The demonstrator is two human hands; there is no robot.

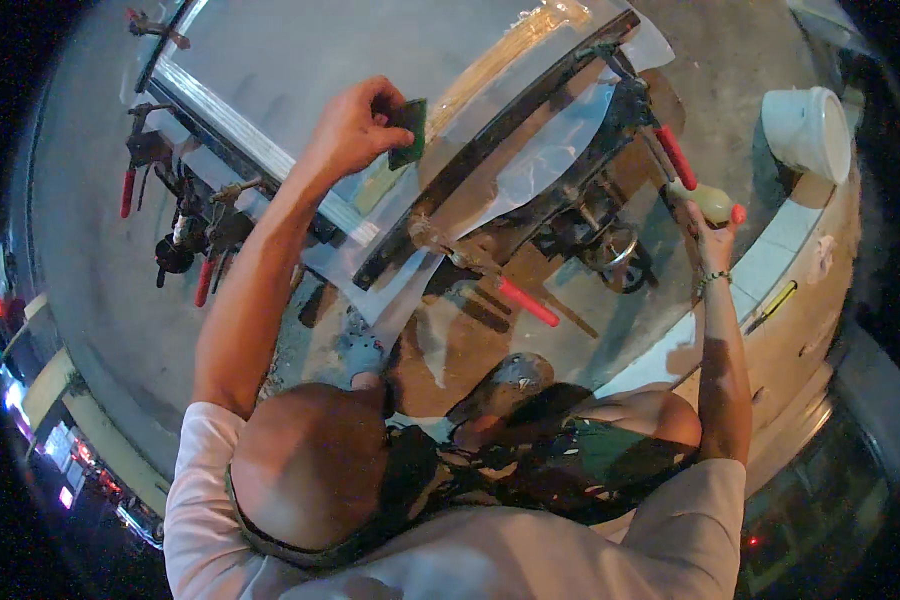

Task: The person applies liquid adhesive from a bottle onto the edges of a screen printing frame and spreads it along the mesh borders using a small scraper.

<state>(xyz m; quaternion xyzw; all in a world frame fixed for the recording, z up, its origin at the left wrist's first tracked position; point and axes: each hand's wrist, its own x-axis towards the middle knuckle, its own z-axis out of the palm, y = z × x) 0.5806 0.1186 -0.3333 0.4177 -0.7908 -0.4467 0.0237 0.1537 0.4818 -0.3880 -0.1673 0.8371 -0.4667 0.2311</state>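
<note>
My left hand (pixel 358 130) pinches a flat dark green piece, like a scouring pad (pixel 407 135), between thumb and fingers. It is held over the near end of a flat panel (pixel 300 50) with pale strips along its edges. Off to the right, my right hand (pixel 714 240) is wrapped round a small yellowish squeeze bottle (pixel 708 203) with a red tip. Beside that bottle hangs the red handle (pixel 676 160) of a clamp. A dark metal bar (pixel 500 150) lies along the panel's right side, over clear plastic sheeting (pixel 550 150).
Clamps with red handles grip the left bar (pixel 220 125), and another red clamp handle (pixel 528 301) sticks out near my feet. A white bucket (pixel 805 130) stands at the right by a low tiled ledge (pixel 770 260), where a yellow-and-black tool (pixel 773 303) lies. Metal stand parts (pixel 605 240) sit below the panel.
</note>
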